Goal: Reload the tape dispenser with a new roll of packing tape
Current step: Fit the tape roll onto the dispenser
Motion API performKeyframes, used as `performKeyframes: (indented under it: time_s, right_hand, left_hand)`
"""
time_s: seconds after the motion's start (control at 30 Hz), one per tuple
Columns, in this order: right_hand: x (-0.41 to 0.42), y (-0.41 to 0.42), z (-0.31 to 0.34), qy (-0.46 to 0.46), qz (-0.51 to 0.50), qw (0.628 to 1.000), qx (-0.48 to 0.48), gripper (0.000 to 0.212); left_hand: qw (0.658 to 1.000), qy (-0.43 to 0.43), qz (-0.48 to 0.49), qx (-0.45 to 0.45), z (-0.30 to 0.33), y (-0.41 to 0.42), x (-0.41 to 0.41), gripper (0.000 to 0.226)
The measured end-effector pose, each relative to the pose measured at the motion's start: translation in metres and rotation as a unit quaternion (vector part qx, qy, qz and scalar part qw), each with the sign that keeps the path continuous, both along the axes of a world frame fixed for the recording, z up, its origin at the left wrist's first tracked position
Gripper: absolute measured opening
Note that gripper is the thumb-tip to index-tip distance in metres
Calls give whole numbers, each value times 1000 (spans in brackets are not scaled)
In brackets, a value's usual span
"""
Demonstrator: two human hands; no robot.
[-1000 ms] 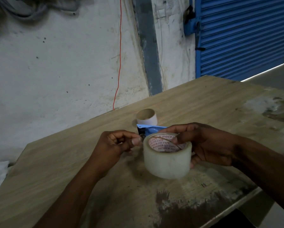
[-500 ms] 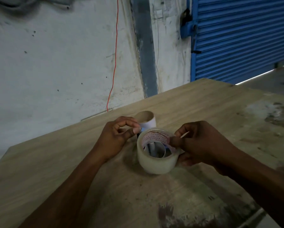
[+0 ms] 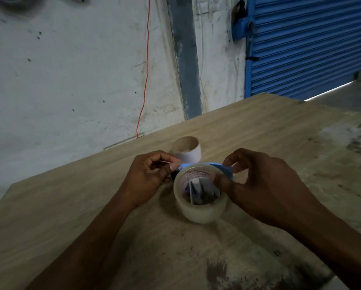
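Dispenser (image 3: 227,169) mostly behind tape roll (image 3: 200,208)

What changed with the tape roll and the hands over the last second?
The new tape roll went from tilted in the right hand to seated over the dispenser's hub, core facing up. The right hand's grip shifted to the roll's inner rim and the blue dispenser. The left hand stayed pinched at the roll's left edge. The empty core stayed upright on the table.

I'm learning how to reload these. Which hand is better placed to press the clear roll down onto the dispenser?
Probably the right hand: its fingers already rest on the clear packing tape roll. The left hand pinches something small beside the blue plastic dispenser.
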State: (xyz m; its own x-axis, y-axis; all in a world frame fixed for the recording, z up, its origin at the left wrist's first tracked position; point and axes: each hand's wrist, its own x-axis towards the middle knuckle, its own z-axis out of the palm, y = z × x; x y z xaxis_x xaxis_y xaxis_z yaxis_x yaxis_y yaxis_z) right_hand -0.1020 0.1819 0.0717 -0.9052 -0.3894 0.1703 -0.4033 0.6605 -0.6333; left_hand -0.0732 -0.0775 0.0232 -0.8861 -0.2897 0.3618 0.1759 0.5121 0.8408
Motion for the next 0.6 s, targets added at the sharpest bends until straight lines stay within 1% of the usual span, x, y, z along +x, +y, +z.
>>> performKeyframes:
  time_s: [0.07, 0.13, 0.17, 0.2, 0.23, 0.33, 0.4, 0.5, 0.6]
  right_hand:
    - [18, 3, 0, 35, 19, 999, 27, 76]
    - [34, 2, -2, 50, 53, 994, 78, 101]
    - [37, 1, -6, 54, 69, 991, 100, 107]
    - [37, 0, -8, 60, 76, 989, 109, 108]
    - [33, -1, -11, 67, 80, 989, 109, 104]
    - [17, -1, -13, 87, 75, 988, 104, 81]
    - [10, 1, -13, 81, 75, 989, 97, 75]
    - [6, 3, -14, 70, 75, 990, 93, 76]
    - [5, 0, -16, 68, 74, 989, 108, 88]
  left_hand:
    - [1000, 5, 17, -19, 0, 2, 11, 4]
    - [999, 6, 32, -38, 0, 3, 22, 3]
    - [998, 7, 39, -39, 0, 4, 28, 3]
    - [998, 8, 46, -43, 0, 6, 33, 3]
    - [997, 11, 54, -50, 0, 8, 37, 3]
    - [994, 15, 84, -74, 0, 15, 41, 7]
    - [991, 17, 104, -78, -1, 19, 40, 10]
    - [986, 21, 137, -95, -2, 27, 39, 13]
    - [975, 27, 158, -156, -3, 32, 38, 9]
